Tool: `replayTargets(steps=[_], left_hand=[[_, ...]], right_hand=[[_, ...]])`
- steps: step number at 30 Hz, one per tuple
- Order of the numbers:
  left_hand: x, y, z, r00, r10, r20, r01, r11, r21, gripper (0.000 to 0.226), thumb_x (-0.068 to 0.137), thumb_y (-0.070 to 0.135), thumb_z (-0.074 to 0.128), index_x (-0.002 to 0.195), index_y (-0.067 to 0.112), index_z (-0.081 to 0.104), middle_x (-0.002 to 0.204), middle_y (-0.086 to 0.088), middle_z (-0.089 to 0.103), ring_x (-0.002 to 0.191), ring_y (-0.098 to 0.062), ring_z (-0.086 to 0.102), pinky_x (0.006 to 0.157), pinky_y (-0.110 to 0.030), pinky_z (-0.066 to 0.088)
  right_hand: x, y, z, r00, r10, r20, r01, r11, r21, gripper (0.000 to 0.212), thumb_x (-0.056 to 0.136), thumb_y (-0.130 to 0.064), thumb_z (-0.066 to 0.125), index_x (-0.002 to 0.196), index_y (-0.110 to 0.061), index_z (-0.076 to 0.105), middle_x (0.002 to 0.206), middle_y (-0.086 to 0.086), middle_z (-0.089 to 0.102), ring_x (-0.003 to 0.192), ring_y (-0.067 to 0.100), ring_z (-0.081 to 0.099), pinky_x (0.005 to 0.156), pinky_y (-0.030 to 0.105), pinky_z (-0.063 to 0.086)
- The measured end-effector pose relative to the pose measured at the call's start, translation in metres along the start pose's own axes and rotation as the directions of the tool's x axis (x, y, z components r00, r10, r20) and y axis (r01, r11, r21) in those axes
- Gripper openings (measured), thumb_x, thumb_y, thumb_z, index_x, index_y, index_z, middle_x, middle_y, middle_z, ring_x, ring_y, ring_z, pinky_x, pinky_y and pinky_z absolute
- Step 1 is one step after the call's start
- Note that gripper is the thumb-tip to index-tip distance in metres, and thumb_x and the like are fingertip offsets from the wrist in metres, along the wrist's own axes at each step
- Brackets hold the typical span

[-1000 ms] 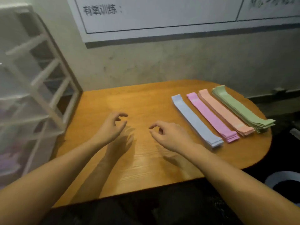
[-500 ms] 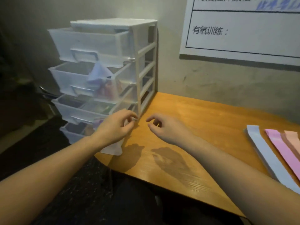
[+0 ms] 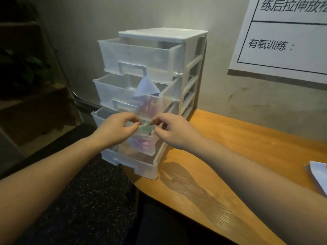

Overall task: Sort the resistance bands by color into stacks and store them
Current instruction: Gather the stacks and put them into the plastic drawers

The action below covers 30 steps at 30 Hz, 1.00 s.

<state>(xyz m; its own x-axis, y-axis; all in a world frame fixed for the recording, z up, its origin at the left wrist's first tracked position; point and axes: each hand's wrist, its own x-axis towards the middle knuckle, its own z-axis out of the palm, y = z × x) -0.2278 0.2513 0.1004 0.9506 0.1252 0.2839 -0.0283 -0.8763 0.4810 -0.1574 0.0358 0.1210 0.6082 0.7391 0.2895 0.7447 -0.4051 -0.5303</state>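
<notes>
Though drawered, bands (image 3: 144, 129) between grips (image 3: 116, 129).

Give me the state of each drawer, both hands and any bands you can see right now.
Top drawer: pulled out, looks empty.
Second drawer: pulled out, a pale blue band sticking up over its rim.
Third drawer: pulled out, coloured bands inside, both hands at its front.
Bottom drawer: pulled out, contents unclear.
Left hand: fingers curled; grip unclear.
Right hand: fingers curled; grip unclear.
Blue stack: lying on the table, mostly out of frame.
</notes>
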Motion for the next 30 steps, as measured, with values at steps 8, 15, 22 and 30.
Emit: replayTargets(steps=[8, 15, 22, 30], left_hand=[[0.023, -0.015, -0.007, 0.987, -0.080, 0.142, 0.069, 0.995, 0.078, 0.009, 0.097, 0.038, 0.061, 0.104, 0.038, 0.067, 0.098, 0.020, 0.066, 0.070, 0.001, 0.065, 0.064, -0.019, 0.045], [0.024, -0.021, -0.015, 0.919, -0.175, 0.352, 0.117, 0.976, 0.181, 0.032, 0.083, 0.064, 0.067, 0.104, 0.041, 0.066, 0.105, 0.020, 0.068, 0.087, -0.001, 0.067, 0.081, -0.028, 0.057], [0.038, -0.014, -0.004, 0.651, -0.348, 0.675, 0.113, 0.923, 0.368, 0.050, 0.080, 0.054, 0.078, 0.122, 0.039, 0.057, 0.102, 0.016, 0.055, 0.106, -0.015, 0.058, 0.103, -0.039, 0.048], [0.038, -0.006, 0.004, 0.721, -0.325, 0.611, 0.037, 0.900, 0.435, 0.021, 0.087, 0.040, 0.074, 0.104, 0.031, 0.065, 0.091, 0.012, 0.060, 0.082, -0.008, 0.057, 0.077, -0.028, 0.045]], right_hand=[[0.023, -0.004, 0.011, 1.000, 0.017, 0.022, -0.017, 1.000, -0.019, 0.031, 0.100, -0.027, 0.053, 0.128, -0.025, 0.066, 0.118, -0.008, 0.070, 0.088, 0.002, 0.058, 0.072, 0.015, 0.042], [0.028, -0.005, 0.015, 0.999, -0.035, 0.035, 0.042, 0.979, -0.200, 0.031, 0.100, -0.030, 0.052, 0.127, -0.028, 0.066, 0.118, -0.009, 0.071, 0.098, 0.007, 0.061, 0.080, 0.021, 0.044], [0.027, -0.013, 0.026, 0.992, -0.098, 0.081, 0.123, 0.910, -0.396, 0.034, 0.096, -0.033, 0.052, 0.126, -0.029, 0.066, 0.116, -0.005, 0.071, 0.108, 0.016, 0.058, 0.086, 0.033, 0.053], [0.022, -0.011, 0.024, 0.995, -0.015, 0.104, 0.043, 0.960, -0.276, 0.028, 0.098, -0.033, 0.052, 0.122, -0.030, 0.066, 0.106, -0.009, 0.073, 0.092, 0.012, 0.065, 0.070, 0.026, 0.047]])
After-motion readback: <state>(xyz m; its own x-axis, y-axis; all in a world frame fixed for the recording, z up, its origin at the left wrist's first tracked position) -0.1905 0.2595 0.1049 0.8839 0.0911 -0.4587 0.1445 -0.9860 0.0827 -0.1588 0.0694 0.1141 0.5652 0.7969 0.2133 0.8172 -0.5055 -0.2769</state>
